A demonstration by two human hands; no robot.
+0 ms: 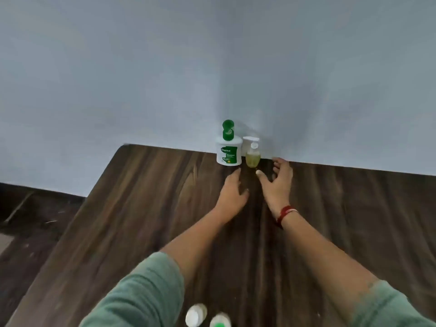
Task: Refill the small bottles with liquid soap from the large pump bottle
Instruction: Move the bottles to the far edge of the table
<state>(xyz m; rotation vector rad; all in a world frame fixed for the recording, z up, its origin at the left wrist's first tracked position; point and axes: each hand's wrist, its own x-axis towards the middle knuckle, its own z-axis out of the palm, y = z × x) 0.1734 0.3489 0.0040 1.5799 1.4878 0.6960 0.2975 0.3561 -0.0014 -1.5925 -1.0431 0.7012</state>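
A white large pump bottle (228, 153) with a green pump top and green label stands at the table's far edge against the wall. Right beside it stands a small clear bottle (253, 156) holding yellowish liquid, with a white bottle (246, 143) partly hidden behind it. My left hand (232, 193) reaches toward the large bottle, fingers apart, holding nothing, fingertips just short of its base. My right hand (277, 182) is spread open just right of the small clear bottle, not touching it. Two more small bottles (195, 315) (220, 320) sit blurred at the near edge.
The dark wood-grain table (141, 220) runs to a pale blue wall (212, 67). Its left edge drops off to a dark floor (35, 220). A red thread band is on my right wrist (286, 214).
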